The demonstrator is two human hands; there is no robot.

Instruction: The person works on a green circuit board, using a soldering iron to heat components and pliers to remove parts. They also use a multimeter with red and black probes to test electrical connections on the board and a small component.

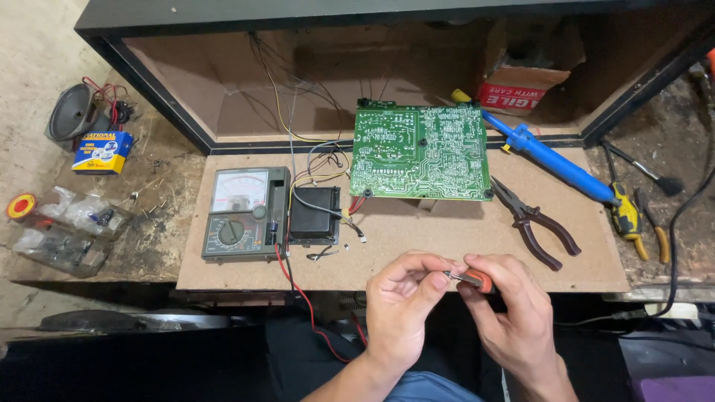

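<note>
My right hand (pixel 506 313) has its grip clenched on a small tool with an orange handle and a short grey metal tip (pixel 471 279). Its long axis runs nearly level, side to side, with the metal tip pointing toward my left hand (pixel 402 309) and the orange end tucked under my right forefinger. My left grip pinches that metal tip between thumb and forefinger; whether something tiny sits between those fingertips I cannot tell. Both hands meet just below the near edge of the brown fibreboard tabletop (pixel 447 257), wrists angled inward from my lap, knuckles up, fingers curled.

Straight ahead of the grip lies a green printed circuit board (pixel 421 152), solder side up. Ahead and to the left sit a small black box with wires (pixel 314 214) and a grey analogue multimeter (pixel 244 214), whose red and black leads (pixel 302 298) trail down past my left wrist. Ahead and to the right rest dark-handled pliers (pixel 536 223) and, beyond them, a blue desoldering pump (pixel 547 156).
</note>
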